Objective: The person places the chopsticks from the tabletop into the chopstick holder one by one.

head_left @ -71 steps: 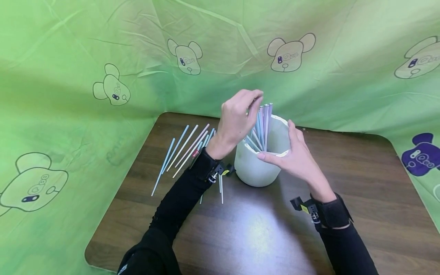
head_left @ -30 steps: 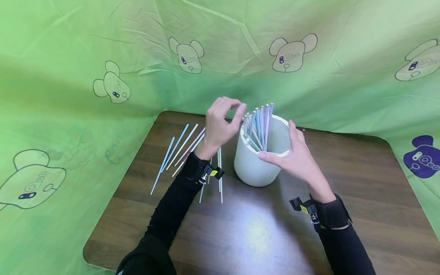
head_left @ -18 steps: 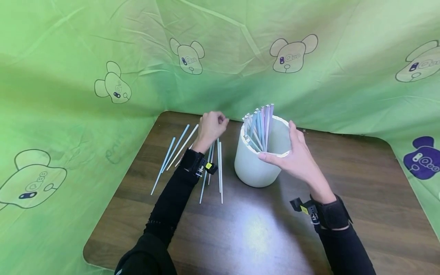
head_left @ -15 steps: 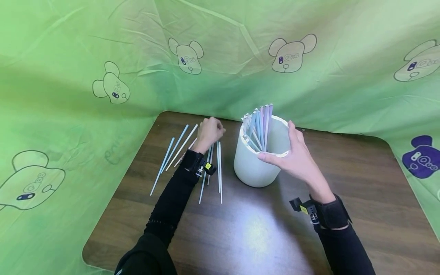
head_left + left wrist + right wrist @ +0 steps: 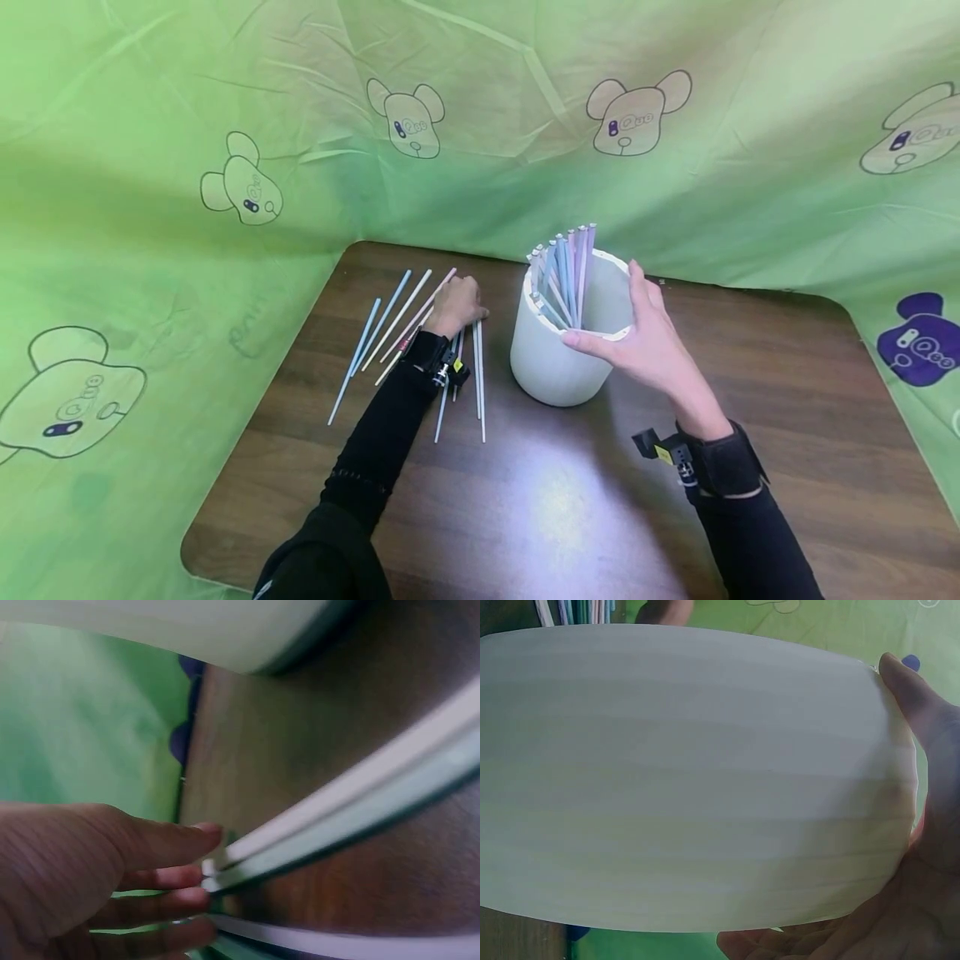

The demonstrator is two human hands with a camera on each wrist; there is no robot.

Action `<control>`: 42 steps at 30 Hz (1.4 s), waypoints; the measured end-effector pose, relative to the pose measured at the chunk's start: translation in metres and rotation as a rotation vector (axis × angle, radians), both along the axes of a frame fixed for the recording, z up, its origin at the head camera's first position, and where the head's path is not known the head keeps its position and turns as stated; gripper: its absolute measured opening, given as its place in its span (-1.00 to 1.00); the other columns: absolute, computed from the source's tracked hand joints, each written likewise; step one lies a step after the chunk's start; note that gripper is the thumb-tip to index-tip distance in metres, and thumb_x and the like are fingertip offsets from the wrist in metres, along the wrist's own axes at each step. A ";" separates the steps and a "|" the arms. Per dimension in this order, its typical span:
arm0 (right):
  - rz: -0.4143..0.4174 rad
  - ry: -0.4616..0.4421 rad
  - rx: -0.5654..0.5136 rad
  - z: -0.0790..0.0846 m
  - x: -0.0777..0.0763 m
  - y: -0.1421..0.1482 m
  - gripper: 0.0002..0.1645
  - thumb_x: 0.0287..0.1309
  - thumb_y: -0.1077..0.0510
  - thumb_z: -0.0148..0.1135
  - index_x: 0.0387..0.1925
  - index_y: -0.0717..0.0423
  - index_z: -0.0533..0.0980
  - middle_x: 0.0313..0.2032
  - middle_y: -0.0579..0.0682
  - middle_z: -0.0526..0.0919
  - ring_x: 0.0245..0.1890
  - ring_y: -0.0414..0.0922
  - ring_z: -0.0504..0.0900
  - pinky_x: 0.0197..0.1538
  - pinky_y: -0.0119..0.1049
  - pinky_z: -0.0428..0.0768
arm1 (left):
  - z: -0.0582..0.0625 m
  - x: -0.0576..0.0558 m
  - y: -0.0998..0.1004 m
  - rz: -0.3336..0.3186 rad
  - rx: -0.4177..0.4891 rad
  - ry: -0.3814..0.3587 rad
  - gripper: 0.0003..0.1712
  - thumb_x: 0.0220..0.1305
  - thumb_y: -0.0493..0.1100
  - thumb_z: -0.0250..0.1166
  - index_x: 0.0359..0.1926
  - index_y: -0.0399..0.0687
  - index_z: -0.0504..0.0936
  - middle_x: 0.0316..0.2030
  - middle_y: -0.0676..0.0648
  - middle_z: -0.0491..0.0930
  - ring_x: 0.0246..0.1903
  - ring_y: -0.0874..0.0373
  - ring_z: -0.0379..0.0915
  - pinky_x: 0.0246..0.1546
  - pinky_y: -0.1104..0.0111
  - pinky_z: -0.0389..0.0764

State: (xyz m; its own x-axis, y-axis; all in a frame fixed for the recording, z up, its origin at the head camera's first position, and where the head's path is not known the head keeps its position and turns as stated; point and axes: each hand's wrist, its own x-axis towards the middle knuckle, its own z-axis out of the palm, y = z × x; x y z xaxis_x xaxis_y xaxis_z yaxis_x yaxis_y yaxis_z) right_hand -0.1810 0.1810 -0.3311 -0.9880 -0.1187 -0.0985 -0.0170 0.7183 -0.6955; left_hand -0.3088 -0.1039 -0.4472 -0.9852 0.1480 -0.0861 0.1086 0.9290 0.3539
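Note:
My left hand (image 5: 455, 307) is low over the loose straws on the table. In the left wrist view its thumb and fingers (image 5: 169, 900) lie at the ends of two straws (image 5: 337, 806), one white and one pale green, with a gap between thumb and index finger. My right hand (image 5: 643, 337) holds the rim of a white tub (image 5: 562, 375), thumb on the near side and fingers on the far right side. Blue, white, pink and purple straws (image 5: 573, 279) stand in the tub, leaning to its left.
Several blue, white and pink straws (image 5: 390, 321) lie fanned out left of my left hand, and more (image 5: 481, 383) lie beside it. Everything rests on a brown wooden table (image 5: 480, 517). A green cloth (image 5: 495, 192) with printed bear heads hangs behind and beside it.
My left hand has moved from the tub's rim leftward and down to the straws on the table. More straws show in the tub's left side. My right hand has stayed on the rim.

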 end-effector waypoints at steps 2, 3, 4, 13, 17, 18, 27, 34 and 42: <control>0.001 -0.001 -0.002 0.000 -0.001 0.000 0.64 -0.13 -0.48 0.48 0.57 -0.33 -0.53 0.64 0.04 -0.34 0.63 0.19 -0.14 0.47 0.43 0.11 | -0.004 -0.001 0.001 0.005 -0.007 0.022 -0.67 0.18 -0.03 0.49 -0.55 -0.08 0.57 -0.39 -0.10 0.69 -0.31 -0.03 0.64 -0.22 0.15 0.67; 0.003 0.000 -0.003 0.000 -0.001 0.000 0.64 -0.13 -0.48 0.48 0.57 -0.33 -0.53 0.64 0.04 -0.35 0.63 0.19 -0.14 0.47 0.43 0.11 | -0.005 -0.001 0.001 0.011 -0.007 0.031 -0.67 0.18 -0.04 0.49 -0.53 -0.10 0.58 -0.39 -0.11 0.69 -0.31 -0.04 0.64 -0.21 0.15 0.67; 0.004 0.002 -0.005 0.000 -0.001 -0.001 0.64 -0.13 -0.48 0.49 0.57 -0.32 -0.53 0.64 0.04 -0.35 0.63 0.19 -0.14 0.47 0.43 0.11 | -0.007 -0.001 0.002 0.020 0.001 0.033 -0.67 0.18 -0.04 0.50 -0.51 -0.13 0.58 -0.39 -0.13 0.69 -0.31 -0.04 0.64 -0.20 0.16 0.67; 0.003 0.019 -0.012 -0.001 0.000 -0.002 0.64 -0.15 -0.51 0.48 0.57 -0.34 -0.52 0.64 0.05 -0.30 0.61 0.18 -0.07 0.47 0.42 0.13 | -0.011 0.002 0.008 0.133 0.076 -0.030 -0.63 0.21 -0.02 0.49 -0.29 -0.25 0.61 -0.25 -0.23 0.67 -0.26 -0.05 0.60 -0.19 0.17 0.65; 0.001 0.014 -0.015 -0.001 0.001 -0.001 0.63 -0.14 -0.51 0.47 0.57 -0.34 -0.52 0.64 0.06 -0.31 0.61 0.19 -0.07 0.46 0.43 0.13 | -0.013 0.001 0.010 0.190 0.087 -0.058 -0.62 0.26 -0.03 0.44 -0.16 -0.28 0.62 -0.06 -0.29 0.67 -0.02 -0.16 0.61 0.00 0.11 0.66; 0.001 0.013 -0.015 -0.001 0.001 -0.001 0.64 -0.15 -0.51 0.47 0.57 -0.34 -0.52 0.64 0.06 -0.30 0.61 0.19 -0.07 0.46 0.43 0.13 | -0.013 0.001 0.010 0.201 0.090 -0.061 -0.62 0.27 -0.04 0.42 -0.13 -0.28 0.61 -0.02 -0.30 0.66 0.02 -0.19 0.60 0.03 0.10 0.65; 0.006 0.015 -0.023 -0.003 -0.001 -0.002 0.64 -0.15 -0.49 0.49 0.57 -0.33 -0.52 0.64 0.05 -0.31 0.62 0.18 -0.08 0.46 0.42 0.13 | 0.006 0.002 0.009 0.294 0.287 -0.047 -0.65 0.34 -0.01 0.32 -0.48 -0.18 0.66 -0.30 -0.17 0.74 -0.05 -0.15 0.64 0.24 0.01 0.55; 0.002 0.024 -0.025 -0.002 0.000 -0.001 0.64 -0.15 -0.49 0.49 0.57 -0.34 -0.51 0.64 0.05 -0.28 0.61 0.18 -0.05 0.46 0.41 0.15 | 0.058 0.008 0.002 0.323 0.550 -0.008 -0.74 0.36 -0.01 0.35 -0.17 -0.12 0.72 -0.35 -0.11 0.78 -0.30 -0.02 0.75 -0.16 0.21 0.72; -0.002 0.027 -0.022 -0.001 0.000 0.000 0.63 -0.16 -0.51 0.48 0.57 -0.36 -0.51 0.64 0.05 -0.27 0.60 0.19 -0.03 0.46 0.41 0.16 | 0.137 0.027 -0.009 0.276 0.710 0.276 -0.72 0.40 -0.09 0.29 -0.05 -0.23 0.67 -0.23 -0.18 0.75 -0.37 0.10 0.66 -0.37 0.45 0.65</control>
State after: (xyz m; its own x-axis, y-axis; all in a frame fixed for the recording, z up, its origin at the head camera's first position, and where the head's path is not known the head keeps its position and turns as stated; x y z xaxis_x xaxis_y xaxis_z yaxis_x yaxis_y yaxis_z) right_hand -0.1810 0.1805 -0.3316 -0.9905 -0.1187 -0.0694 -0.0344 0.7028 -0.7106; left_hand -0.2813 -0.1130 -0.3100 -0.9662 -0.1757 0.1889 0.0780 0.4989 0.8631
